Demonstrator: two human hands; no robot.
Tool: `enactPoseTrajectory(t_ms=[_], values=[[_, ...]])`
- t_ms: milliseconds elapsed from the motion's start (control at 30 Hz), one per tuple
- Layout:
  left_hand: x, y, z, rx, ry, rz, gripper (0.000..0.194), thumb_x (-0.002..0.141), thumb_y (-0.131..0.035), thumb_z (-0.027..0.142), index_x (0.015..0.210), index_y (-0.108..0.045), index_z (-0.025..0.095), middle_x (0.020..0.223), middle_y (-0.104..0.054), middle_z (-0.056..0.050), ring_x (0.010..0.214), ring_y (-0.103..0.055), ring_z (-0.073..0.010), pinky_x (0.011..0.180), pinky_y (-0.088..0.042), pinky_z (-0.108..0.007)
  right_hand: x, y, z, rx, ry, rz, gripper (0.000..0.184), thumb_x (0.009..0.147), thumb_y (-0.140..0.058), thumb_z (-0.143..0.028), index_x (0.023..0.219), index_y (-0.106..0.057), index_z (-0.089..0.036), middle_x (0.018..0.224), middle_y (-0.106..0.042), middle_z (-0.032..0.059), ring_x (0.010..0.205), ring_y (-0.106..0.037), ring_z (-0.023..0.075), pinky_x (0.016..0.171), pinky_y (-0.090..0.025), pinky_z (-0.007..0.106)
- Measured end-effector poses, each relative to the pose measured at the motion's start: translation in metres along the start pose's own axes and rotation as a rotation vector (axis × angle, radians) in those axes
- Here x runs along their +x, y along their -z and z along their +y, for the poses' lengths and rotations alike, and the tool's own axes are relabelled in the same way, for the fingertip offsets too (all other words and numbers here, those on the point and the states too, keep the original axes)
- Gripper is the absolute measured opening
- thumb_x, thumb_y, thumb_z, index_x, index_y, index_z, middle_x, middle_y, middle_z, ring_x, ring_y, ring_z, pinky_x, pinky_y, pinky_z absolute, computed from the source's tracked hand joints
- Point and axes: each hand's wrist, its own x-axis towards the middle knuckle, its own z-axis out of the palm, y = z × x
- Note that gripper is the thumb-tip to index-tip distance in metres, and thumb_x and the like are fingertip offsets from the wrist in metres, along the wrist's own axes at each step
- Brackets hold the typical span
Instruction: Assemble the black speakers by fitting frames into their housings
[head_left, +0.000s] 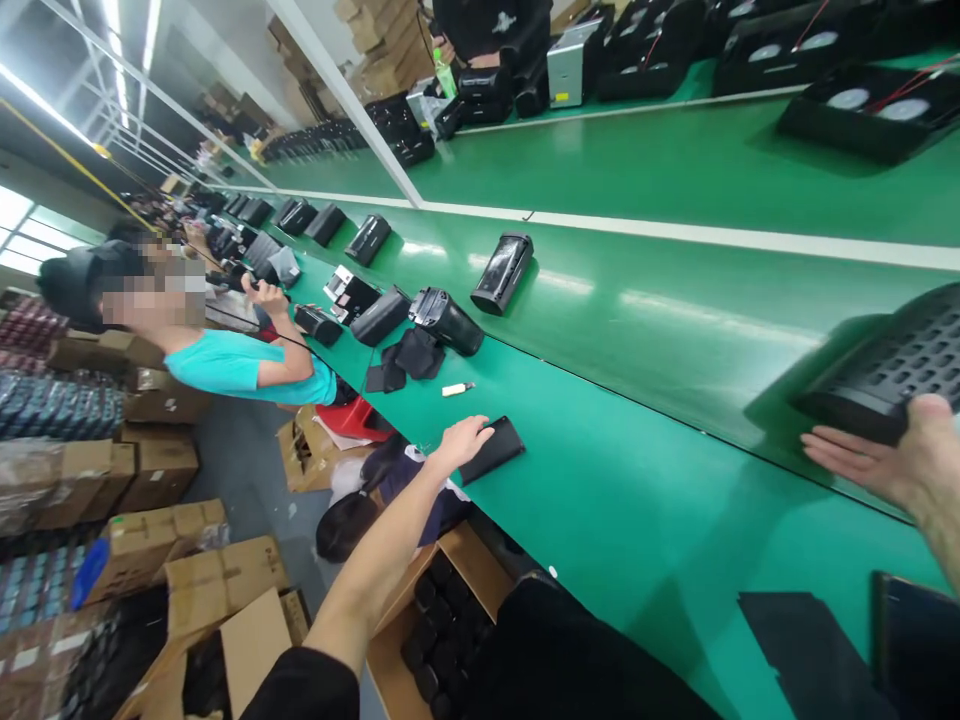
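Observation:
My left hand (pixel 463 444) reaches down to the green bench and is closed on the near edge of a flat black rectangular piece (pixel 499 452). At the right edge of the view, my right hand (pixel 889 465) grips a black speaker housing (pixel 892 370) with rows of slots. Its thumb lies on top and the fingers are underneath; part of the housing is cut off. A small white tube (pixel 456 389) lies beyond my left hand, near some dark cloth-like pieces (pixel 412 355).
Black speaker housings (pixel 502 272) stand along the green belt (pixel 637 330). A co-worker in a turquoise shirt (pixel 232 365) sits at the left; another person's head (pixel 349 527) is below the bench edge. An open carton (pixel 390 665) holds black round parts. Dark sheets (pixel 810 640) lie at lower right.

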Motion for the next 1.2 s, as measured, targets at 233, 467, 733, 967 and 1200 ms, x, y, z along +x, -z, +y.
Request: enactPoseTrajectory(t_ms=[233,467,733,967,1200], values=[[0.010,-0.007,0.000,0.030,-0.052,-0.128,0.013,0.096,-0.060,0.034,0.096,-0.070,0.024,0.106,-0.073,-0.008,0.120,-0.063,-0.0300,0.110,-0.043,-0.042,-0.113,0.006,0.083,-0.208,0.122,-0.109,0.028,0.080,-0.069,-0.050,0.092,-0.059,-0.026,0.104,-0.076,0.0123,0.076,-0.074,0.0227,0.076,-0.060,0.045],[-0.004,-0.042,0.010,-0.236,-0.016,-0.194,0.015,0.088,-0.067,0.031,0.091,-0.057,0.021,0.072,-0.064,0.000,0.067,-0.069,-0.0203,0.067,-0.057,-0.032,-0.212,0.006,0.249,-0.389,-0.083,-0.477,0.061,0.061,-0.088,-0.061,0.105,-0.073,-0.023,0.101,-0.077,0.0130,0.092,-0.076,0.0347,0.076,-0.063,0.047],[-0.056,-0.117,0.065,-0.784,0.113,-0.334,0.044,0.080,-0.069,0.052,0.093,-0.039,0.022,0.067,-0.055,0.005,0.048,-0.062,-0.0133,0.044,-0.054,-0.025,-0.216,0.025,0.242,-0.264,0.094,-0.403,0.076,0.068,-0.080,-0.075,0.125,-0.066,-0.026,0.117,-0.072,0.0117,0.109,-0.069,0.0318,0.081,-0.063,0.043],[-0.114,-0.110,0.105,-1.006,0.140,-0.548,0.061,0.071,-0.080,0.062,0.099,-0.048,0.019,0.073,-0.063,0.002,0.049,-0.064,-0.0147,0.042,-0.054,-0.026,-0.233,0.073,0.193,-0.126,0.170,-0.363,0.053,0.072,-0.080,-0.073,0.087,-0.064,-0.025,0.063,-0.061,-0.0011,0.053,-0.057,0.0184,0.052,-0.054,0.033],[-0.108,-0.082,0.116,-0.915,0.149,-0.682,0.064,0.082,-0.063,0.077,0.108,-0.056,0.019,0.057,-0.059,0.006,0.035,-0.054,-0.0129,0.031,-0.039,-0.020,-0.244,0.107,0.153,-0.112,0.040,-0.448,0.048,0.072,-0.085,-0.066,0.073,-0.062,-0.023,0.057,-0.056,-0.0027,0.048,-0.048,0.0129,0.047,-0.042,0.025]])
